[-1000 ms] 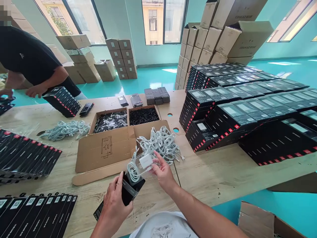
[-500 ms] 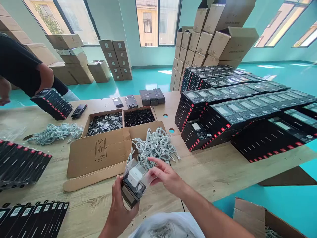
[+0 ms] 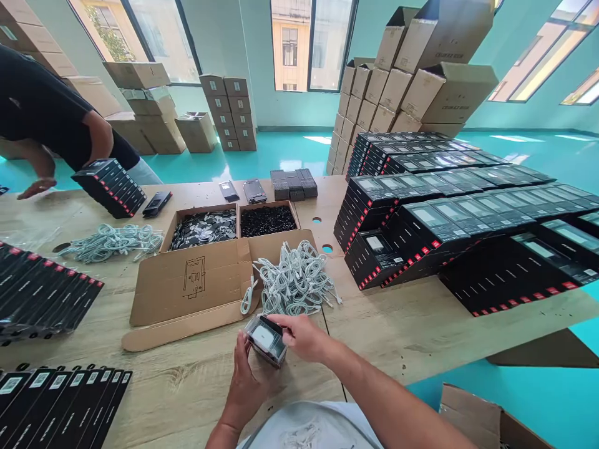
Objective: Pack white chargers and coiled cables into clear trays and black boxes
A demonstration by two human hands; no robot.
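Observation:
A small dark box with a clear window [image 3: 264, 338] shows a white item inside. My left hand [image 3: 245, 381] is closed around its left side, thumb along the near edge. At the box's far right corner is my right hand [image 3: 305, 337], its index finger on the top edge and the other fingers curled against the side. Just beyond lies a heap of coiled white cables [image 3: 299, 280]. One separate cable coil [image 3: 249, 295] rests on the unfolded cardboard sheet [image 3: 163, 293].
Stacked black boxes [image 3: 449, 218] fill the table's right side. Two trays of small parts [image 3: 203, 227] stand behind the cardboard. More black boxes [image 3: 51, 293] and cables [image 3: 112, 242] lie left. Another person [image 3: 51, 106] stands at the far left. An open carton [image 3: 472, 408] is at lower right.
The clear flap that my right hand held out is now down against the box. The box has turned and moved slightly right. The other person's hand has come over the table.

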